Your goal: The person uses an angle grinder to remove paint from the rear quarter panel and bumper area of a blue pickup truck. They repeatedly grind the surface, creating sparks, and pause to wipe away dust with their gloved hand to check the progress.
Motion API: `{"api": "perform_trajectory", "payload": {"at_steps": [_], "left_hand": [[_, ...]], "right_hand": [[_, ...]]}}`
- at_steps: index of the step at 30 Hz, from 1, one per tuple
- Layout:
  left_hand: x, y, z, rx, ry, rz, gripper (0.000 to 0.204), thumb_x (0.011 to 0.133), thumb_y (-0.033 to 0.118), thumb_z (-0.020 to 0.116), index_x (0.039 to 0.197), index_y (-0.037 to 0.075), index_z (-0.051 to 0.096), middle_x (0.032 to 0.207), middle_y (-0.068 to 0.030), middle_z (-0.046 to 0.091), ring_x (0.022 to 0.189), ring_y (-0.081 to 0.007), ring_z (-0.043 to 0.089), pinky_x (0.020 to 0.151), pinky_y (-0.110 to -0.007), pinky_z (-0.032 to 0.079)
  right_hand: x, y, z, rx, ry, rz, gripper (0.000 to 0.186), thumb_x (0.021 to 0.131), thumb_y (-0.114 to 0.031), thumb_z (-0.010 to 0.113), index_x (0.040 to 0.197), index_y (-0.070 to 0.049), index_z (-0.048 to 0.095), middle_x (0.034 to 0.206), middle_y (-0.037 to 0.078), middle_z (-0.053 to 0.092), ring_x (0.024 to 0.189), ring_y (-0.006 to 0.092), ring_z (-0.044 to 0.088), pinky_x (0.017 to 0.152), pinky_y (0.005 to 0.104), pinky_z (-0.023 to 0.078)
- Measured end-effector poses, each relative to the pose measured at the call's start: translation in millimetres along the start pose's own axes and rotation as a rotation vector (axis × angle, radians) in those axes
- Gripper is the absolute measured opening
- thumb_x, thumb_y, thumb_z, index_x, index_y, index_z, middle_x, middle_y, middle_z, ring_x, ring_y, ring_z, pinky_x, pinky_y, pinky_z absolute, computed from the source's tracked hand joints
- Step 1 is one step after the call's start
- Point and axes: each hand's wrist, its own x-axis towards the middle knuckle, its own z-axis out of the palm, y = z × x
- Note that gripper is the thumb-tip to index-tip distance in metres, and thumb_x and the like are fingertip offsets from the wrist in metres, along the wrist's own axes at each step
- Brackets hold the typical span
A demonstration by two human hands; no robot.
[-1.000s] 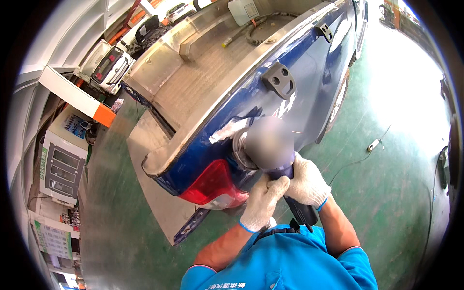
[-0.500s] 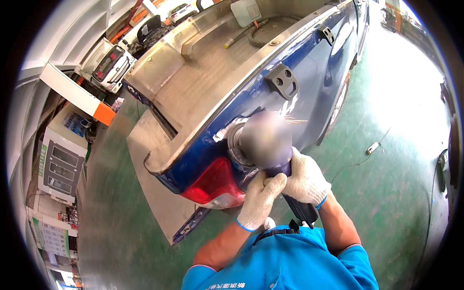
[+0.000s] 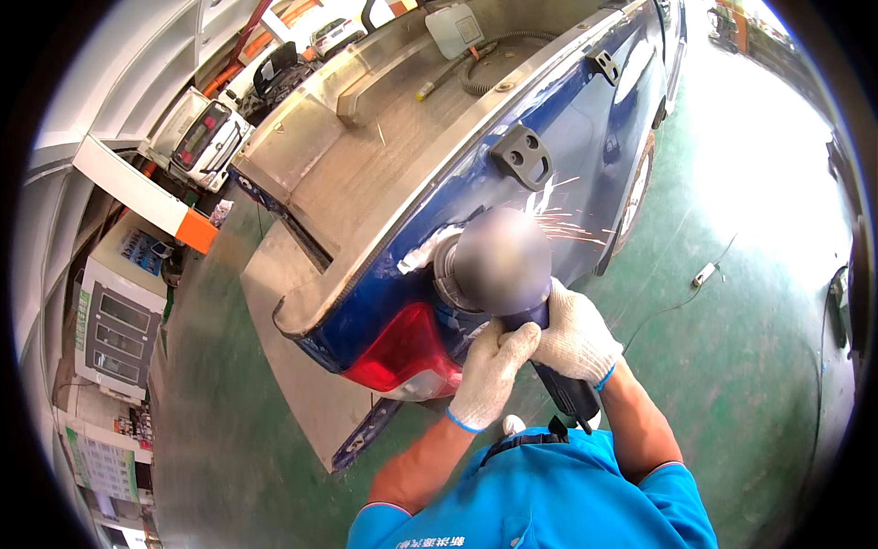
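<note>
The person's left hand [image 3: 485, 371], in a white knitted glove with a blue cuff, has its fingers closed against the near end of a power tool [image 3: 525, 315], and the gloved right hand [image 3: 578, 337] wraps its fingers round the same tool from the other side. The tool lies between both sets of fingers, its black handle [image 3: 564, 392] running back below them toward the person's waist, its front end just ahead of them but hidden by a round blur. Beyond the fingers, that front end is at the blue side panel [image 3: 384, 279] of a pickup, and orange sparks [image 3: 572, 226] streak off to the right. Left of the left hand's fingers sits a red tail light [image 3: 398, 352]. Farther ahead, a black bracket [image 3: 512, 152] is fixed on the panel, and past the panel's edge the cargo bed [image 3: 320, 178] holds a corrugated hose [image 3: 530, 36] and a white container [image 3: 448, 37]. Well right of the right hand's fingers, a white socket block [image 3: 703, 274] lies on the green floor [image 3: 722, 393].
</note>
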Motion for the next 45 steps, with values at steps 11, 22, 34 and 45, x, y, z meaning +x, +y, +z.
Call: {"api": "perform_trajectory", "payload": {"at_steps": [11,22,34,45], "left_hand": [[14.7,4.4,5.3,-0.013,-0.013,-0.007,0.048,0.107,0.025,0.068,0.142,-0.005,0.055,0.113,-0.0005,0.062,0.099,-0.005,0.056,0.086,-0.023,0.05],[-15.1,9.4,-31.2,1.106,-0.012,0.149,0.075,0.096,0.042,0.077,0.145,-0.009,0.054,0.149,-0.0293,0.056,0.138,-0.0429,0.056,0.115,-0.049,0.048],[76.1,33.9,-45.2,2.271,0.005,0.666,0.088,0.08,0.04,0.082,0.152,0.0,0.054,0.163,-0.0198,0.048,0.155,-0.0359,0.04,0.131,-0.051,0.026],[-36.2,59.5,-78.7,2.166,0.149,0.559,0.071,0.086,0.035,0.078,0.145,-0.002,0.06,0.158,-0.0236,0.053,0.15,-0.0405,0.045,0.126,-0.06,0.029]], "right_hand": [[4.0,11.5,0.3,0.129,0.058,0.057,0.073,0.077,-0.04,0.085,0.132,0.002,0.06,0.111,0.031,0.074,0.107,0.047,0.072,0.093,0.0471,0.057],[-26.5,41.6,-29.3,0.398,0.091,0.24,0.072,0.069,-0.03,0.09,0.13,-0.001,0.064,0.106,0.018,0.076,0.093,0.0267,0.075,0.086,0.0385,0.059],[-39.9,93.2,-45.3,0.607,0.181,0.258,0.058,0.069,-0.013,0.088,0.122,0.0,0.067,0.097,0.007,0.07,0.08,0.0153,0.065,0.075,0.0334,0.056],[-54.5,85.0,-38.2,0.436,0.237,0.298,0.061,0.067,-0.015,0.086,0.122,0.002,0.067,0.099,0.01,0.072,0.084,0.0201,0.068,0.079,0.0351,0.056]]}}
